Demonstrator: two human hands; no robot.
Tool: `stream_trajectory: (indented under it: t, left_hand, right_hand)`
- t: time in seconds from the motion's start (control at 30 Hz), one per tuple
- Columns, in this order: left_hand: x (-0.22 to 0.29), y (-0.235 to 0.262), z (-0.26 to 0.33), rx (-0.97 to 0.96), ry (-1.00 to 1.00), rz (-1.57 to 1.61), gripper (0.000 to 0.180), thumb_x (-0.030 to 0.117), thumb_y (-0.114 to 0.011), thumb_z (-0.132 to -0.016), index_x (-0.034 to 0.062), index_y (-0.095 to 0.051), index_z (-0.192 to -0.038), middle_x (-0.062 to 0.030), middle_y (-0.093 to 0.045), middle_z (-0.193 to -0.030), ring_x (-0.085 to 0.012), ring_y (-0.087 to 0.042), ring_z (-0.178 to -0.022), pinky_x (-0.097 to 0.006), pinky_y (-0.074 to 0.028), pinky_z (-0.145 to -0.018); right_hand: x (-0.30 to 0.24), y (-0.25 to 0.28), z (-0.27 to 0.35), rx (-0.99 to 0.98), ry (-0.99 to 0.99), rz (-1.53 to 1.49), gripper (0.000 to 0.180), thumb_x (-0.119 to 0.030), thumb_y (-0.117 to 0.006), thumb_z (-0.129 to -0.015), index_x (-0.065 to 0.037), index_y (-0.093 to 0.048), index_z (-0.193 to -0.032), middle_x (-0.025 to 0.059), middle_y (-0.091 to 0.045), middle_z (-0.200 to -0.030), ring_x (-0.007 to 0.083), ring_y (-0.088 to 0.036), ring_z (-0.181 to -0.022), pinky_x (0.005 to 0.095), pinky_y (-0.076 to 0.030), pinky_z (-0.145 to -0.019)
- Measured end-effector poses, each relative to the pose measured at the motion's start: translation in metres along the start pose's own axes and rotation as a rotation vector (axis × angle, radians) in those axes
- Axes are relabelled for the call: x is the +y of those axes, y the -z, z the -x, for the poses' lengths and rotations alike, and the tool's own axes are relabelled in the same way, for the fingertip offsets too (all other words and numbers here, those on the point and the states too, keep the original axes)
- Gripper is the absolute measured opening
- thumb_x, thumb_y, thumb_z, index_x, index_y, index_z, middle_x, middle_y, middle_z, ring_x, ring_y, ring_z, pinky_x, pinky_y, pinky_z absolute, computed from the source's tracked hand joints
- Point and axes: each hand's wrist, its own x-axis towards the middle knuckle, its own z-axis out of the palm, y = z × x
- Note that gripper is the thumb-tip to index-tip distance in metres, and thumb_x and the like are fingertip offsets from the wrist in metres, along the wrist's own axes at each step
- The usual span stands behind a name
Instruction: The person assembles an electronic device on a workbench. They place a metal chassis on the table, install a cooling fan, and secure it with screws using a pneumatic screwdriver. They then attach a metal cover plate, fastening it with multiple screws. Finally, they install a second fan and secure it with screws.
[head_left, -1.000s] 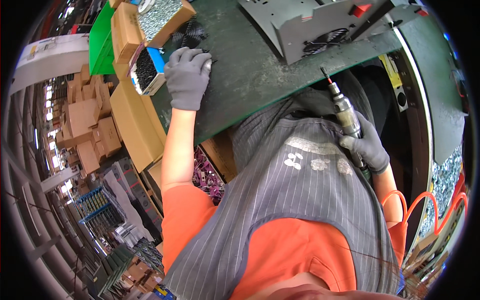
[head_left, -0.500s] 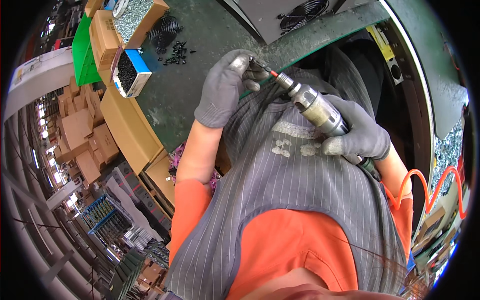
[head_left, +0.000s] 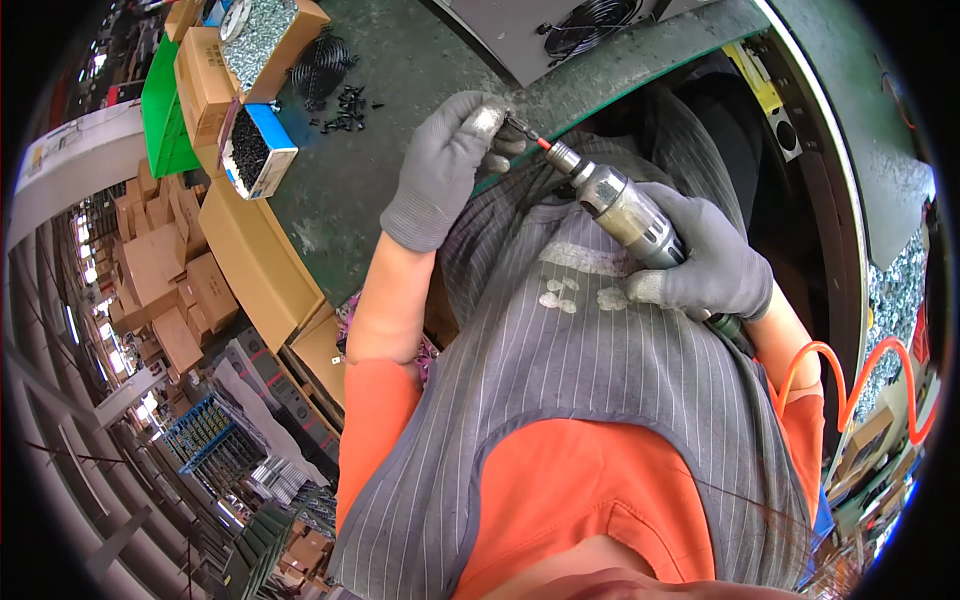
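In my right hand point(head_left: 718, 258), wrapped in a grey glove, is a metal air screwdriver point(head_left: 632, 218) with a slim bit pointing up and left. My left hand point(head_left: 442, 168), gloved too, pinches a small dark screw point(head_left: 509, 120) at the tip of that bit. Thumb and fingertips partly cover the screw, so its shape is hard to make out. Both hands are above my striped apron point(head_left: 600, 370), close to the edge of the green worktable point(head_left: 345, 185).
Loose black screws point(head_left: 347, 110) lie on the worktable beside a black fan guard point(head_left: 322, 70). Boxes of black screws point(head_left: 248, 150) and silver screws point(head_left: 262, 40) stand at the left. A grey metal panel point(head_left: 530, 40) sits beyond my hands. An orange coiled hose point(head_left: 845, 400) hangs at right.
Both hands and the air screwdriver have shifted slightly left in the picture, the bit staying by the left fingertips. The table and boxes also appear slightly displaced.
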Motion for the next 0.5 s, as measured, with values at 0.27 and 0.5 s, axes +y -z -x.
stream_trajectory:
  t: [0.27,0.5]
  left_hand:
    - [0.000,0.006,-0.004,-0.124,-0.118,0.013,0.032,0.029,-0.049,-0.098,0.0008,-0.057,-0.110,-0.0078,-0.066,-0.098,-0.0127,-0.063,-0.088,-0.024,-0.051,-0.073]
    - [-0.019,-0.007,-0.023,0.353,-0.394,-0.369,0.040,0.016,-0.070,-0.082,0.0025,-0.056,-0.117,-0.0097,-0.063,-0.107,-0.0214,-0.062,-0.098,-0.033,-0.051,-0.081]
  right_hand:
    - [0.029,0.000,0.001,-0.094,0.104,-0.281,0.067,-0.024,-0.083,-0.065,0.001,-0.054,-0.121,0.0055,-0.062,-0.093,0.0149,-0.058,-0.084,0.0314,-0.049,-0.078]
    - [0.040,0.002,0.007,0.188,0.074,-0.224,0.068,-0.029,-0.084,-0.067,0.001,-0.055,-0.121,0.0044,-0.062,-0.095,0.0135,-0.057,-0.087,0.0292,-0.047,-0.082]
